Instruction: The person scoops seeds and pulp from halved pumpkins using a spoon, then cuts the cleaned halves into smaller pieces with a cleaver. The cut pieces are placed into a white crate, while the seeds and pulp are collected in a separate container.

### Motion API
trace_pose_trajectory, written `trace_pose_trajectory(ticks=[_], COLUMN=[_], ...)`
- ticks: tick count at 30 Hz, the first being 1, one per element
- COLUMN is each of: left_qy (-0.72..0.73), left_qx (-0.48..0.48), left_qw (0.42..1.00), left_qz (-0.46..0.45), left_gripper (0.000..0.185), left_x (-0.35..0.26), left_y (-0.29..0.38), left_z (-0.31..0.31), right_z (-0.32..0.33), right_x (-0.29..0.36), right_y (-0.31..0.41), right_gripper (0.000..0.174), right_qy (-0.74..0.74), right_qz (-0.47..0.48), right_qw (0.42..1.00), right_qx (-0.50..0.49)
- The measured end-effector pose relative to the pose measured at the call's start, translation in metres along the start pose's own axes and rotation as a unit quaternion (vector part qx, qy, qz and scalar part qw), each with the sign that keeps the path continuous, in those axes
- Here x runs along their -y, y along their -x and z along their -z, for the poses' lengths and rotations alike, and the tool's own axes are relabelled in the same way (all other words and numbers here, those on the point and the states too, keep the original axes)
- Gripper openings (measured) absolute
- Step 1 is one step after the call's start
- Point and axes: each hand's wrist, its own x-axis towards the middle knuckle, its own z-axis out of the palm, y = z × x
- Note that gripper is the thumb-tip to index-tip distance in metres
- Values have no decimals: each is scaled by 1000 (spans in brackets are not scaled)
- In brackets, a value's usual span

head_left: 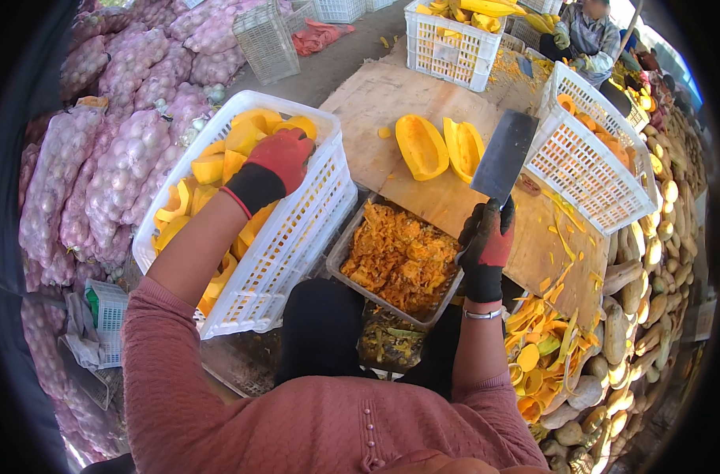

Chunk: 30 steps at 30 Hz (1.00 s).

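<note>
My left hand (282,160), in a red and black work glove, reaches into a white plastic crate (295,237) of cut pumpkin pieces (209,169). Its fingers rest at a piece near the crate's far end; whether they grip it is hidden. My right hand (487,249), gloved alike, holds a cleaver (504,155) by the handle, blade pointing away from me. Left of the blade, two hollowed, peeled pumpkin halves (421,147) lie cut side up on a plywood board (366,89). Between my hands, near my knees, sits a tray (437,317) of orange pumpkin pulp and seeds.
A tilted white crate (597,172) of orange pieces stands at the board's right, another crate (449,53) at its far edge. Peelings (537,355) and whole pumpkins (617,320) lie at right. Net sacks of onions (129,160) are piled left. A person (591,38) sits at far right.
</note>
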Motion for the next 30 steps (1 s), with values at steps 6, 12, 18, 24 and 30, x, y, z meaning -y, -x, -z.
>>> trace_pose_trajectory(ticks=[6,12,18,24,30], left_qy=[262,284,323,488,549], left_qx=[-131,-44,-26,131,226], left_qw=[953,921,923,837,784], left_qz=[84,264,208,210,184], left_gripper=[45,69,73,47,39], left_x=[-93,-67,-22,17,-23], left_y=[-149,-269,-339,-350,-257], left_z=[-66,-229,-298,-326,-288], right_z=[12,18,29,34,34], right_x=[14,40,64,67,64], right_y=[0,4,2,-1,9], right_gripper=[33,35,38,40,36], right_qy=[50,30,29,13,30], right_qz=[-8,-65,-142,-156,-136], right_qw=[999,997,988,987,990], right_qx=[6,-6,-53,-41,-22])
